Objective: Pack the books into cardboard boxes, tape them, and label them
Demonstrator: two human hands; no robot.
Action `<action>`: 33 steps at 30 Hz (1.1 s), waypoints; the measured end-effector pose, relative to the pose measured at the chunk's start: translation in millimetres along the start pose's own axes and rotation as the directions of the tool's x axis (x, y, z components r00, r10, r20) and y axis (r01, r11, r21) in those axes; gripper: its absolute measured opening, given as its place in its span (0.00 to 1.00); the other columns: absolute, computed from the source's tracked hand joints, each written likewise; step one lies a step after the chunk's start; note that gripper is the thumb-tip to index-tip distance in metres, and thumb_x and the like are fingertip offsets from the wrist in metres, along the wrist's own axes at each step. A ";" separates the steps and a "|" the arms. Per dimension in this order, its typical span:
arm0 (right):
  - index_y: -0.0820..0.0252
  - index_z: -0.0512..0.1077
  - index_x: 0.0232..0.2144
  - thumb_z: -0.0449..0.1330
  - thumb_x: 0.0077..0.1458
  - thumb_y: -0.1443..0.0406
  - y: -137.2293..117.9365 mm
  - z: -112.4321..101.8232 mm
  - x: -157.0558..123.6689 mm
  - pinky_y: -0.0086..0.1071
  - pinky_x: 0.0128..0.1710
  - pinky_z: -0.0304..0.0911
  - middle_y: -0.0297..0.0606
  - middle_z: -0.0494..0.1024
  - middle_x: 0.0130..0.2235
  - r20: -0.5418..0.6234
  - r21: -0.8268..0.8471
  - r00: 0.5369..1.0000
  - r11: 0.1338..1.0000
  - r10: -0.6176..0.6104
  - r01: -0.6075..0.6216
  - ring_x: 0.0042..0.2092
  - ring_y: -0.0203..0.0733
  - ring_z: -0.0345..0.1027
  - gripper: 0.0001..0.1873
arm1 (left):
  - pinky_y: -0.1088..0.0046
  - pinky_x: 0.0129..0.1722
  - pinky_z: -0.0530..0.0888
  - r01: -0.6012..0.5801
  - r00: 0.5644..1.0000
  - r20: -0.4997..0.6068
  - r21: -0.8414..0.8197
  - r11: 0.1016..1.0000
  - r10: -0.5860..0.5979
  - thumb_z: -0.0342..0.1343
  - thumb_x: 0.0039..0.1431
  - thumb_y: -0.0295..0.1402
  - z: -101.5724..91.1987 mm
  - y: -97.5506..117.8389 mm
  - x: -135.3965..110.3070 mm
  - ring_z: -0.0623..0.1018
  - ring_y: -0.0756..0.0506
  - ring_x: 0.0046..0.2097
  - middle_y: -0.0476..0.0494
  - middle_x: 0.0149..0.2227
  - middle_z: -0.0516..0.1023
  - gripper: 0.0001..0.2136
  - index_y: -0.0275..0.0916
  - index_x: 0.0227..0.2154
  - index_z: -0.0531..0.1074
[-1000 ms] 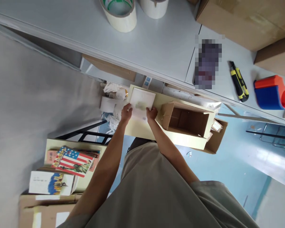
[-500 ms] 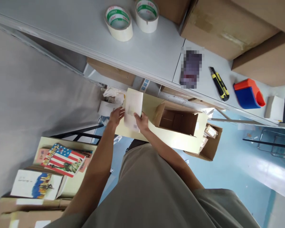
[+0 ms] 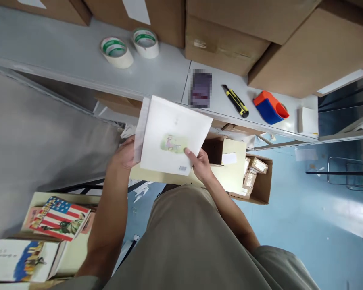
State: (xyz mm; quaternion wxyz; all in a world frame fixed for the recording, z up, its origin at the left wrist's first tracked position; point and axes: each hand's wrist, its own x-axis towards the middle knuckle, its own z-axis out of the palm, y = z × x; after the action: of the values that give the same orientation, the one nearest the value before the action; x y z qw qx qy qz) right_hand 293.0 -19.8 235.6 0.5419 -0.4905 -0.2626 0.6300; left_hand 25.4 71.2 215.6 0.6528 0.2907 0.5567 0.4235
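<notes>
A thin white book, with a small drawing and a barcode on its cover, is held up in front of my waist. The thumb of my right hand presses on its lower right side, with the fingers underneath. My left hand grips the left edge, where a pale flap or page stands out from the cover; most of its fingers are hidden behind it. Below the book lies a pale yellow tabletop, and an open cardboard box on it is partly covered by the book.
On the grey shelf ahead are two tape rolls, a blurred-out dark object, a utility knife and a red and blue tape dispenser. Cardboard boxes stand behind. Books are at lower left, a carton of packets at right.
Both hands have raised the book closer to me and turned it, so it appears much larger. The left flap now stands apart from the cover. The view has shifted, moving the shelf items leftward.
</notes>
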 end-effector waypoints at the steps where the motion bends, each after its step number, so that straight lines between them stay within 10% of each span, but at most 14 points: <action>1: 0.53 0.86 0.46 0.81 0.52 0.37 -3.1 -6.9 1.0 0.44 0.50 0.83 0.40 0.92 0.50 -0.015 0.025 1.000 1.000 -0.014 0.015 0.49 0.54 0.86 0.32 | 0.50 0.58 0.89 -0.021 0.998 0.058 0.004 1.000 0.021 0.87 0.37 0.51 17.3 9.5 -4.2 0.88 0.26 0.58 0.39 0.40 0.92 0.32 0.38 0.41 0.85; 7: 0.52 0.84 0.53 0.78 0.56 0.36 -16.5 -49.9 5.6 0.49 0.64 0.81 0.42 0.90 0.59 -0.050 0.019 0.995 0.996 -0.083 0.084 0.62 0.58 0.83 0.35 | 0.55 0.59 0.86 -0.228 0.913 0.379 0.169 0.959 0.150 0.80 0.56 0.56 95.0 49.5 -30.9 0.86 0.27 0.63 0.32 0.55 0.90 0.34 0.36 0.56 0.86; 11: 0.53 0.82 0.61 0.76 0.56 0.34 -19.1 -87.9 14.8 0.54 0.76 0.70 0.45 0.84 0.68 0.044 -0.185 0.996 0.979 -0.076 0.082 0.73 0.61 0.75 0.42 | 0.59 0.59 0.84 -0.440 0.876 0.362 0.337 0.832 0.317 0.75 0.64 0.55 123.2 62.8 -40.2 0.85 0.30 0.61 0.35 0.55 0.89 0.29 0.37 0.57 0.85; 17: 0.53 0.74 0.74 0.75 0.55 0.33 -15.5 -150.9 11.1 0.62 0.77 0.68 0.51 0.72 0.78 -0.127 -0.426 0.991 0.904 -0.030 -0.027 0.78 0.70 0.67 0.55 | 0.60 0.62 0.82 -0.481 0.874 0.349 0.522 0.704 0.339 0.71 0.69 0.49 156.5 72.9 -35.5 0.83 0.29 0.63 0.41 0.50 0.87 0.24 0.36 0.57 0.83; 27: 0.61 0.80 0.67 0.70 0.58 0.31 -23.9 -196.7 -5.6 0.58 0.76 0.69 0.56 0.83 0.68 -0.150 -0.460 0.981 0.887 -0.120 0.038 0.73 0.67 0.74 0.51 | 0.58 0.64 0.80 -0.565 0.804 0.570 0.647 0.512 0.167 0.63 0.73 0.50 174.5 27.6 -17.3 0.85 0.30 0.59 0.38 0.56 0.88 0.23 0.38 0.59 0.85; 33: 0.64 0.73 0.73 0.73 0.52 0.29 -9.5 -208.3 -4.7 0.58 0.79 0.65 0.60 0.72 0.77 -0.234 -0.438 0.968 0.899 -0.092 -0.020 0.79 0.68 0.67 0.61 | 0.59 0.66 0.79 -0.582 0.774 0.630 0.668 0.464 0.064 0.61 0.69 0.36 179.5 -5.0 6.8 0.86 0.31 0.59 0.40 0.58 0.90 0.17 0.41 0.56 0.87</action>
State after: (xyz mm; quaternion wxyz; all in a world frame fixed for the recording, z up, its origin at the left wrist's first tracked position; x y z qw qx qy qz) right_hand 484.7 -63.4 166.0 0.4583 -0.6696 -0.3362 0.4781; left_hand 201.4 91.2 246.0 0.4574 0.7735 0.4193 0.1289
